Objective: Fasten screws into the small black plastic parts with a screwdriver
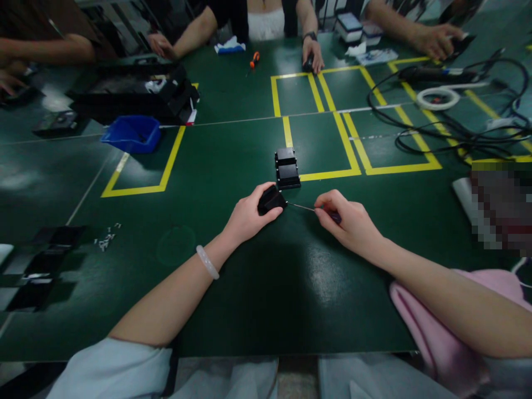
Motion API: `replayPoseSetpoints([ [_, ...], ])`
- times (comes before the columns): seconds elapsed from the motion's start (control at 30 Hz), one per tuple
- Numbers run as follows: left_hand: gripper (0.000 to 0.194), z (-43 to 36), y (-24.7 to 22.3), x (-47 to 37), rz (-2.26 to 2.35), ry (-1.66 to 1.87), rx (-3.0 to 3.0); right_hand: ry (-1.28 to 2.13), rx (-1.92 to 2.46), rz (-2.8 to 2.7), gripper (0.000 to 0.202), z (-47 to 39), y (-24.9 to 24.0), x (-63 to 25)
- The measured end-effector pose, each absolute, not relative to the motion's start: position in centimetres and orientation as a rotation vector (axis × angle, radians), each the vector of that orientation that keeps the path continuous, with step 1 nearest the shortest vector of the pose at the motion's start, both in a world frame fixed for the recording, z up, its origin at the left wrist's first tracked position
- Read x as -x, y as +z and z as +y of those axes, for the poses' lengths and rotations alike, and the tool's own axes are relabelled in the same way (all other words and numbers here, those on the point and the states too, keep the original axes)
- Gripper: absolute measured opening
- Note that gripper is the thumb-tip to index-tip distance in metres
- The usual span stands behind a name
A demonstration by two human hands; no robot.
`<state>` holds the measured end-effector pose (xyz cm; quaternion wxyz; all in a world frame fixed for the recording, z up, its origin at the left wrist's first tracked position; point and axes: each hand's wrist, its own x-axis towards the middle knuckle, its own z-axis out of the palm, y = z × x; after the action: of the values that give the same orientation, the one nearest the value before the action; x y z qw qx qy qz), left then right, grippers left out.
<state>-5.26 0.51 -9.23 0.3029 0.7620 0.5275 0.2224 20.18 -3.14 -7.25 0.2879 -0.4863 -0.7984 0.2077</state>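
Observation:
Near the middle of the green table, my left hand (254, 213) is closed around a small black block-shaped part (270, 200), thumb along its near side. My right hand (347, 219) grips the dark handle of a screwdriver (301, 207). The thin metal shaft points left, and its tip meets a small silver screw at the right edge of the held part. Just beyond my left hand lie black rectangular parts (287, 168), joined or side by side, with small silver screws along their edges.
Loose screws (106, 238) and several black pieces (39, 266) lie at left. A blue bin (133, 134) sits by a black tray (128, 91). Coiled cables (440, 122) spread at right; pink cloth (449, 332) lies under my right forearm. Co-workers' hands (313, 54) are across the table.

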Motion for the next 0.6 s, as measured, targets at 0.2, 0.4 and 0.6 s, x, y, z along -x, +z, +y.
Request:
replayPoseSetpoints([
  [0.2, 0.063, 0.55, -9.13, 5.21, 1.402, 0.579, -2.022, 0.506, 1.293, -2.155, 0.01, -3.23, -7.01, -20.08],
  [0.4, 0.063, 0.54, -9.16, 5.21, 1.406, 0.58, -2.031, 0.547, 1.293, -2.143, 0.009, -3.22, -7.0, -20.07],
  [0.6, 0.063, 0.53, -9.18, 5.18, 1.409, 0.584, -2.027, 0.516, 1.268, -2.159, 0.009, -3.29, -7.21, -20.04],
])
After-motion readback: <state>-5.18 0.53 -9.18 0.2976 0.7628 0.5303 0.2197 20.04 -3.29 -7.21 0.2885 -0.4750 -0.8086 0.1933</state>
